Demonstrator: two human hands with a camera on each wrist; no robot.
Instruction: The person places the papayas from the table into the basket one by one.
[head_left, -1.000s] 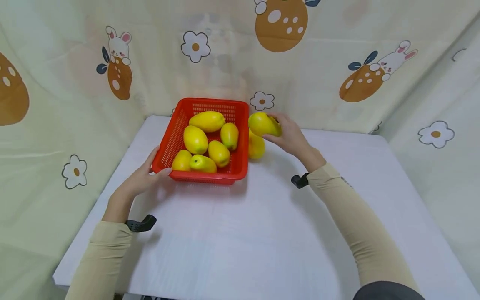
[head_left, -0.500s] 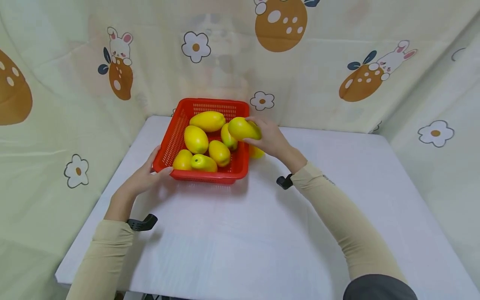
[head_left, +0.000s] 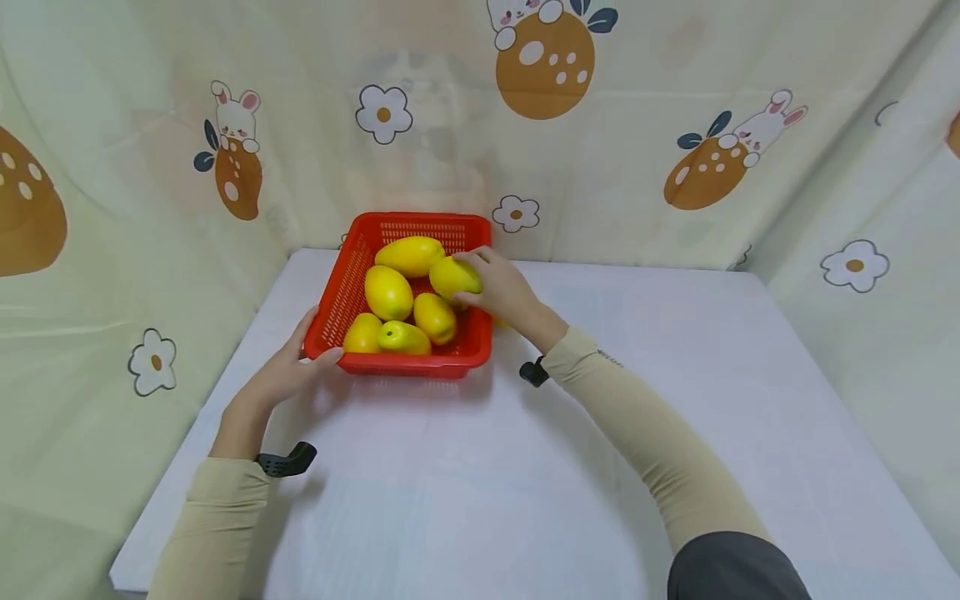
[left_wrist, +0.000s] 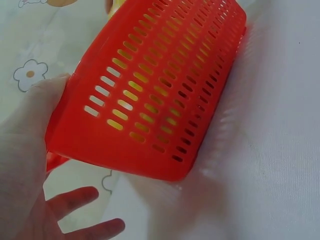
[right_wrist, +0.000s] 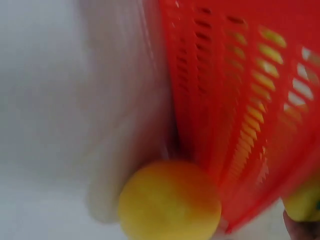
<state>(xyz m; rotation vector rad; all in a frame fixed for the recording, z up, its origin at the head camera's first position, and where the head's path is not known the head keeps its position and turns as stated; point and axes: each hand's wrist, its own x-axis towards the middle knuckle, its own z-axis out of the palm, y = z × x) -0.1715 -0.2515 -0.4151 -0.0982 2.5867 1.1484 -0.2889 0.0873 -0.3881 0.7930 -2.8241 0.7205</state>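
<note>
A red plastic basket [head_left: 405, 362] with slotted walls stands at the back of the table and holds several yellow mangoes [head_left: 388, 292]. My left hand [head_left: 281, 379] grips its near left corner; in the left wrist view the thumb lies against the basket wall [left_wrist: 75, 132] and two fingers stretch out past the corner. Over the basket's right side, my right hand [head_left: 506, 292] holds a yellow mango [head_left: 453, 277] between thumb and fingers. Another mango [right_wrist: 170, 205] lies outside, beside the basket's right wall, mostly hidden by my right hand in the head view.
The white table [head_left: 465, 483] stretches forward and to the right of the basket. Behind it hangs a cream curtain [head_left: 450, 167] printed with rabbits and flowers, close to the basket's back rim. A black wrist camera [head_left: 534, 372] sits below my right wrist.
My right hand has carried the mango leftward from outside the basket's right rim to over the fruit inside. My left hand stays on the corner. The head view has tilted slightly.
</note>
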